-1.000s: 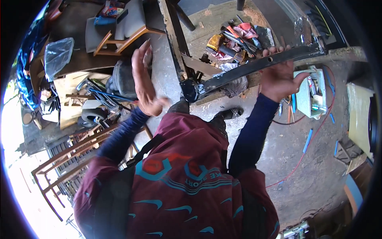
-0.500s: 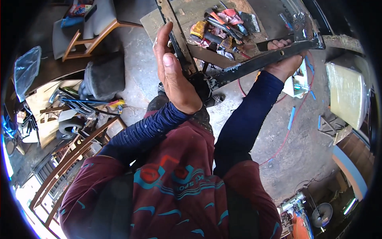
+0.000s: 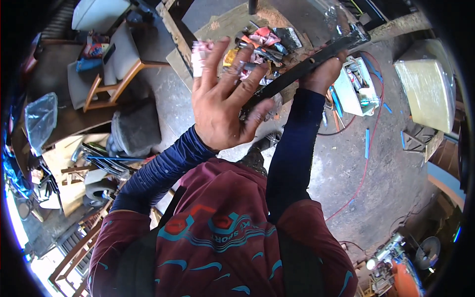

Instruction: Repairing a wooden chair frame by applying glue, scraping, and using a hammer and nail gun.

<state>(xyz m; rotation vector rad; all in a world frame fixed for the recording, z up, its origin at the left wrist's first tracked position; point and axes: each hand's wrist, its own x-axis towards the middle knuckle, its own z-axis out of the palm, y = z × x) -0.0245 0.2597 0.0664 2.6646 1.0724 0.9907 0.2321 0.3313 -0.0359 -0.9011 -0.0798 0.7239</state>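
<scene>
My right hand (image 3: 322, 74) grips a long dark bar of a frame (image 3: 292, 74), its fingers wrapped round from below near the far right corner. That bar slants down toward my left hand. Another worn, brownish bar of the frame (image 3: 179, 35) runs up at the upper left. My left hand (image 3: 221, 106) hovers over the frame's near corner, back of the hand up, fingers spread, holding nothing. Its outermost finger looks pale pink and blurred. The hand hides much of the corner, so I cannot tell whether it touches the frame.
Behind the frame, a board (image 3: 217, 24) bears a heap of tools and rags (image 3: 267, 42). A white bin of tools (image 3: 367, 94) stands at the right, with a red hose (image 3: 368, 163) on the floor. Chairs (image 3: 118, 59) stand left; a plastic-wrapped cushion (image 3: 426, 86) is far right.
My left hand has turned from edge-on to back up, and its fingers have spread. The frame's right bar and my right hand appear shifted a little left; the whole view has shifted too.
</scene>
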